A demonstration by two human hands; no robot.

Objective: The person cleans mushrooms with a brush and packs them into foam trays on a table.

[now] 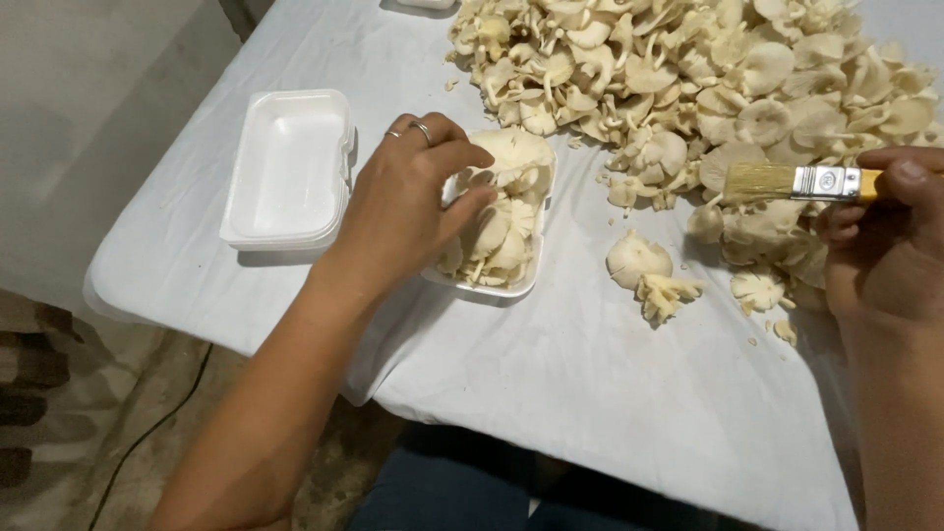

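My left hand (408, 202), with rings on two fingers, rests its fingertips on the pale oyster mushrooms (501, 211) filling a white foam tray (521, 287) near the table's middle. My right hand (880, 231) at the right edge grips a paintbrush (801, 182) with a yellow handle, metal band and light bristles pointing left, held just above the near edge of a big heap of mushrooms (708, 79). A small loose cluster of mushrooms (649, 270) lies on the cloth between the tray and my right hand.
A stack of empty white foam trays (290, 167) sits left of the filled tray. The table is covered by a white cloth (590, 383). A black cable (147, 433) runs across the floor at lower left.
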